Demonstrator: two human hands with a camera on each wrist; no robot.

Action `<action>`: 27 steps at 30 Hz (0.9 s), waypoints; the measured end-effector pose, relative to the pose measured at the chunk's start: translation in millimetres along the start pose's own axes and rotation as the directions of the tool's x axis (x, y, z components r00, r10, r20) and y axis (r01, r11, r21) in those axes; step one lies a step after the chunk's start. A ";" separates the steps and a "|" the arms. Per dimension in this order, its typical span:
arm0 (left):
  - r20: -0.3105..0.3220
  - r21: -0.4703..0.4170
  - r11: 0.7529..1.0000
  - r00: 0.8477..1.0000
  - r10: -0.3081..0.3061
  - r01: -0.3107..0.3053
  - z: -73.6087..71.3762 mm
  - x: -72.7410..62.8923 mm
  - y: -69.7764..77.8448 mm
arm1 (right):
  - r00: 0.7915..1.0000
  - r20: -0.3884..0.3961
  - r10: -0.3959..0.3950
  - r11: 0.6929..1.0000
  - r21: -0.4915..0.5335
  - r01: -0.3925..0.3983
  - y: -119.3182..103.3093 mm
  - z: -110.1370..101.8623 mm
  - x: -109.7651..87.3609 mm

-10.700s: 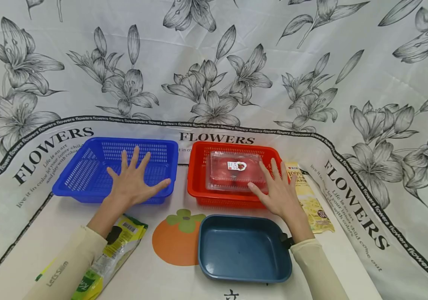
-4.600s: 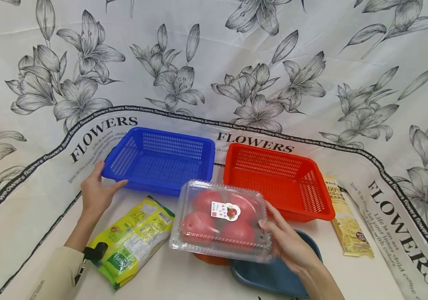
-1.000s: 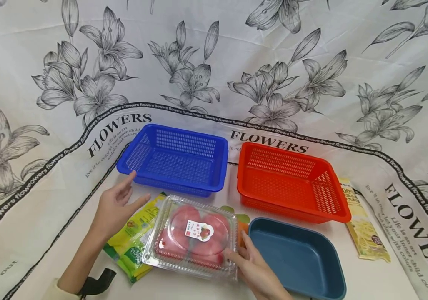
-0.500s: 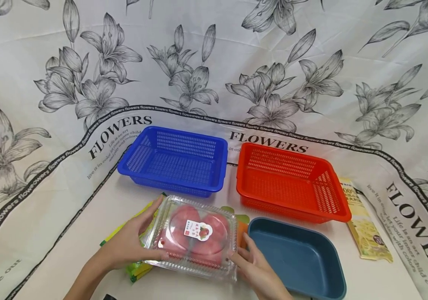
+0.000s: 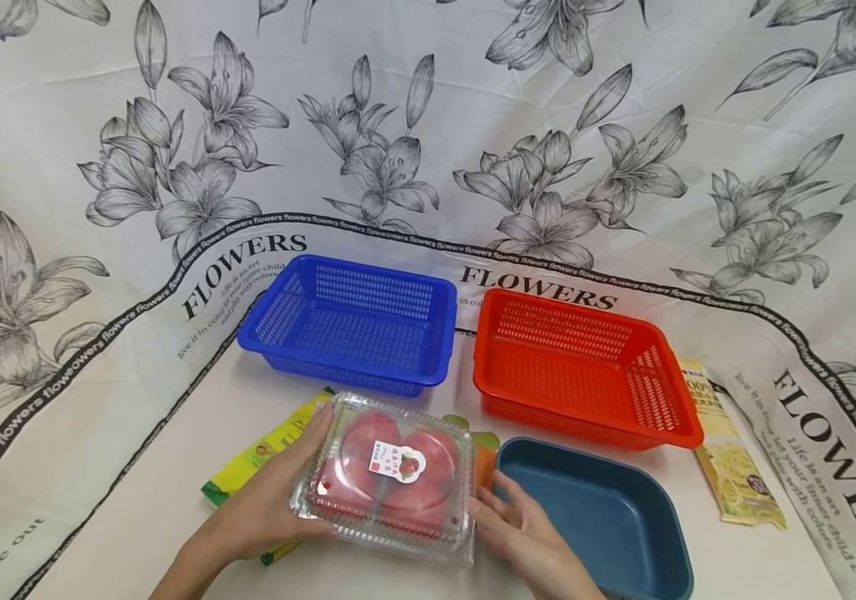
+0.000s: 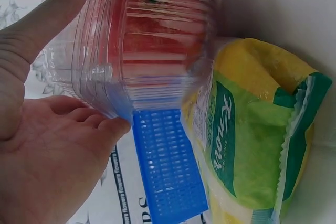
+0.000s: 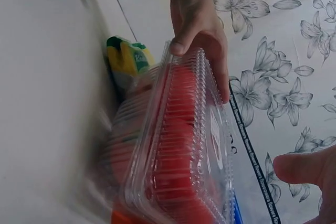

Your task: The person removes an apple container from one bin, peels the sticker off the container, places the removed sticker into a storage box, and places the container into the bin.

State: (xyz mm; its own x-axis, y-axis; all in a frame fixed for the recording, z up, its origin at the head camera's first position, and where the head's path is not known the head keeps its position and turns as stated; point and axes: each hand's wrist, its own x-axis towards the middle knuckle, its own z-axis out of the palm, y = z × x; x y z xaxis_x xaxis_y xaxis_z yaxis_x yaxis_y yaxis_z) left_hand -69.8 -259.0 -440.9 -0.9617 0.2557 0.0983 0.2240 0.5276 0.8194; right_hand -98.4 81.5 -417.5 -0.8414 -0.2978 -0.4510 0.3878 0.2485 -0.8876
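A clear plastic box of tomatoes [image 5: 397, 475] with a white label is over the table's near middle, in front of the baskets. My left hand [image 5: 273, 492] grips its left side, thumb at the near edge; the left wrist view shows the fingers [image 6: 113, 129] at the box's rim. My right hand [image 5: 528, 537] is at the box's right edge, its fingers loosely bent. In the right wrist view its thumb [image 7: 302, 169] stands apart from the box. A yellow-green Knorr bag [image 6: 247, 129] lies beneath and left of the box, partly hidden.
A blue basket [image 5: 352, 333] stands at the back left, a red basket [image 5: 570, 367] to its right. Near the right hand lies a dark blue tray [image 5: 600, 517]. A yellow pasta bag [image 5: 735, 467] lies at the right. Behind hangs flower-printed cloth [image 5: 397, 108].
The box left the red basket in my right hand and came to the near middle. My left hand moved from the blue basket onto the box's left side; my right thumb drew off the box.
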 end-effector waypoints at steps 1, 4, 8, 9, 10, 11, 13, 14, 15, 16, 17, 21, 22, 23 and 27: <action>0.003 0.002 1.000 1.000 -0.003 0.003 0.2 -0.1 0.5 | 0.999 -0.030 -0.028 0.999 -0.019 0.027 -0.7 -0.6 -1.8; 0.010 0.002 1.000 1.000 -0.010 0.010 0.8 -0.1 1.9 | 0.976 -0.149 -0.159 0.984 -0.099 0.145 -4.2 -1.3 -5.5; 0.009 0.003 1.000 1.000 -0.016 0.016 0.7 -0.5 2.6 | 0.912 -0.250 -0.326 0.936 -0.221 0.274 -13.7 1.0 -3.2; 0.008 0.003 1.000 1.000 -0.018 0.018 0.7 -0.6 2.5 | 0.900 -0.249 -0.356 0.924 -0.237 0.300 -16.5 1.9 -0.6; 0.008 0.004 1.000 1.000 -0.021 0.021 0.5 -0.8 2.4 | 0.894 -0.237 -0.381 0.913 -0.251 0.322 -19.7 2.8 2.7; 0.007 0.005 1.000 1.000 -0.023 0.023 0.5 -0.9 2.2 | 0.887 -0.218 -0.407 0.899 -0.270 0.346 -22.6 3.7 6.5; 0.006 0.007 1.000 1.000 -0.026 0.026 0.3 -0.7 1.6 | 0.875 -0.173 -0.452 0.869 -0.305 0.389 -27.6 5.8 15.2; 0.005 0.008 1.000 1.000 -0.025 0.025 0.2 -0.5 1.2 | 0.872 -0.146 -0.468 0.857 -0.315 0.407 -29.6 6.8 19.8; 0.004 0.007 1.000 1.000 -0.021 0.021 0.3 -0.1 0.8 | 0.869 -0.122 -0.480 0.847 -0.322 0.423 -31.2 7.8 24.2; 0.004 0.005 1.000 1.000 -0.017 0.017 0.3 0.3 0.5 | 0.865 -0.097 -0.492 0.837 -0.324 0.440 -32.2 8.7 28.2; 0.004 0.002 1.000 1.000 -0.015 0.015 0.4 0.8 0.3 | 0.861 -0.074 -0.503 0.829 -0.322 0.457 -33.0 9.5 31.8; 0.008 -0.032 0.999 1.000 -0.014 0.014 1.1 1.6 -0.8 | 0.849 -0.015 -0.528 0.816 -0.285 0.502 -33.8 13.5 42.4; 0.009 -0.040 0.999 1.000 -0.019 0.019 1.2 1.5 -1.0 | 0.848 -0.006 -0.530 0.817 -0.272 0.508 -33.7 14.5 44.1; 0.009 -0.048 0.999 1.000 -0.024 0.024 1.4 1.3 -1.4 | 0.849 0.001 -0.529 0.819 -0.261 0.511 -33.6 15.5 45.5; 0.001 -0.049 0.998 0.999 -0.042 0.042 1.2 -0.7 -2.7 | 0.856 0.018 -0.516 0.833 -0.222 0.507 -33.9 20.0 49.9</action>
State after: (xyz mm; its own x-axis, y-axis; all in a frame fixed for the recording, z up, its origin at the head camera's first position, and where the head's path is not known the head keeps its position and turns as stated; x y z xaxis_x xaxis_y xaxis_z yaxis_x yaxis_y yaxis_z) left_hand -69.6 -259.6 -443.9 -0.9701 0.2341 0.0634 0.1757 0.4978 0.8493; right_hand -146.0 39.7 -411.8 -0.9140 -0.3997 0.0700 -0.1865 0.2604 -0.9473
